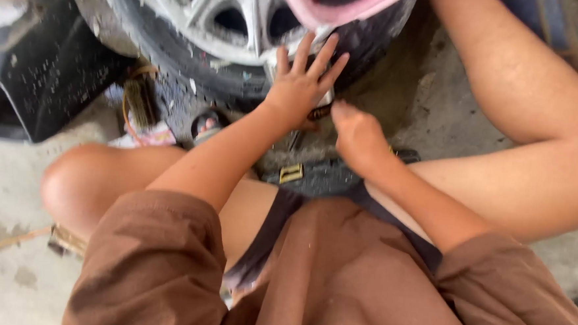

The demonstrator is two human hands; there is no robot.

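Brown cloth fills the bottom of my view: the short sleeves and lap of the person whose head camera I am watching through, seated low on a grey concrete floor [10, 194] with bare knees spread to either side. From there both forearms reach forward to a car wheel lying just ahead. My right hand [358, 138] is curled into a loose fist, fingers together, pinching what looks like a small dark, rust-coloured tool [321, 111]; blur keeps me from naming it more exactly. My left hand [300, 84] sits just beside and slightly beyond it, fingers spread apart and pressed flat against the black tyre [195, 72], near the edge of the silver alloy rim [244, 15]. The tool lies between the two hands, touching the tyre's sidewall. A pink basin [337, 7] rests on top of the rim. Left of the tyre, a worn brush [140, 102] lies on the floor, and further left stands a black plastic crate [50, 71].
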